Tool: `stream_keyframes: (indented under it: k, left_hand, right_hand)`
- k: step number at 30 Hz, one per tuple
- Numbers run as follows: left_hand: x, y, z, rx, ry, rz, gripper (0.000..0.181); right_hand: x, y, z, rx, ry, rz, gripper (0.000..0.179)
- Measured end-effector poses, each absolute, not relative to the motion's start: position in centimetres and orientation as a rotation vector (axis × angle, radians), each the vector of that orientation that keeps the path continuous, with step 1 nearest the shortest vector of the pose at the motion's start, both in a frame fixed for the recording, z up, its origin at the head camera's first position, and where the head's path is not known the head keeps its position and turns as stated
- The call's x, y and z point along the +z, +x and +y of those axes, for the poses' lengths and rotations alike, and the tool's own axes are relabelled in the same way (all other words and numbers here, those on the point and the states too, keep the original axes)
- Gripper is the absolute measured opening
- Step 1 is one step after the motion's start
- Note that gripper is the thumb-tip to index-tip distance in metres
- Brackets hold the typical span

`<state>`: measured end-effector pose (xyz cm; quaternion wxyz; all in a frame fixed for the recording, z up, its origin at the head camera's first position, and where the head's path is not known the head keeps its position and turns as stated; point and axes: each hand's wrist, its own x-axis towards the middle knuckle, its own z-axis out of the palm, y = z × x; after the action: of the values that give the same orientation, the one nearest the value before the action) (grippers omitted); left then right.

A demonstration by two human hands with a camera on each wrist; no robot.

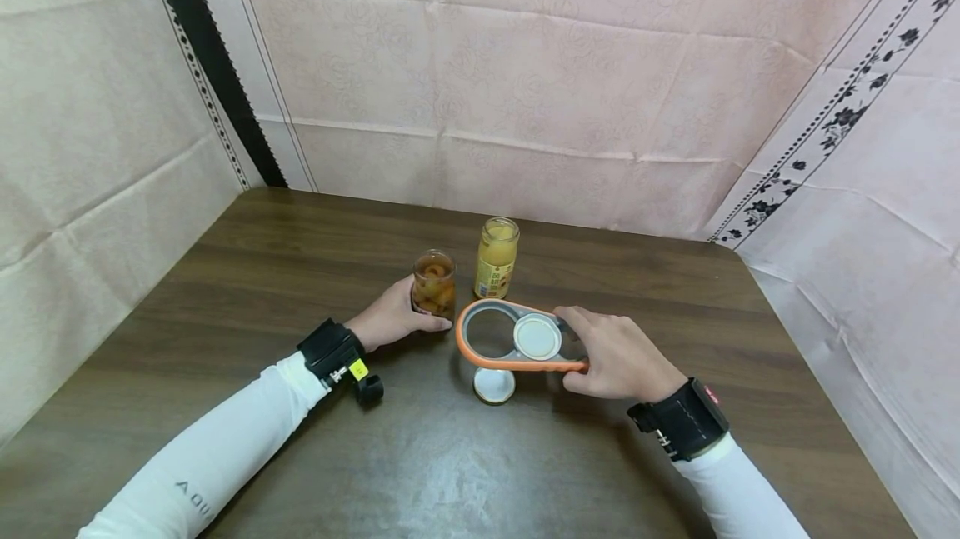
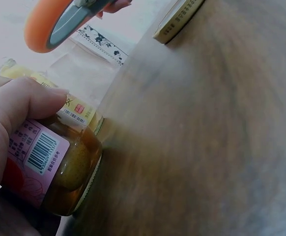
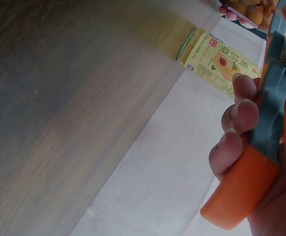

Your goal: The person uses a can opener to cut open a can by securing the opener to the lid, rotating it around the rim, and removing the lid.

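Note:
My left hand (image 1: 395, 317) grips a glass jar (image 1: 433, 287) of brownish fruit in liquid, standing on the table. Its rim carries no lid; a pink barcode label (image 2: 41, 153) shows in the left wrist view. In my right hand (image 1: 621, 356) is an orange and grey jar opener (image 1: 517, 365), its handles between fingers and thumb, its large ring reaching left toward the jar. A white-faced lid (image 1: 537, 336) sits in the opener's smaller opening. Just below the opener in the head view, another lid (image 1: 494, 386) lies on the table with its pale inside up.
Behind the fruit jar, slightly right, stands a lidless glass jar (image 1: 496, 260) with yellow contents and a yellow label. The brown wooden table (image 1: 315, 472) is bordered at the back and sides by pale cloth (image 1: 525, 89).

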<state>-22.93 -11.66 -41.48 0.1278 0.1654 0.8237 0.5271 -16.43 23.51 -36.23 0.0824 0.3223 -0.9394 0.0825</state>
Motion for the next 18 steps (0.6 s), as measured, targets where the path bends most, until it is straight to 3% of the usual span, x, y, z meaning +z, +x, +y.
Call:
stream_keyframes:
  k: [18]
  left_hand:
    - [-41.6, -24.6, -11.8, 1.522, 0.464, 2.437, 0.069]
  right_hand:
    - [-36.4, -16.4, 23.2, 0.257, 0.982, -2.803, 0.076]
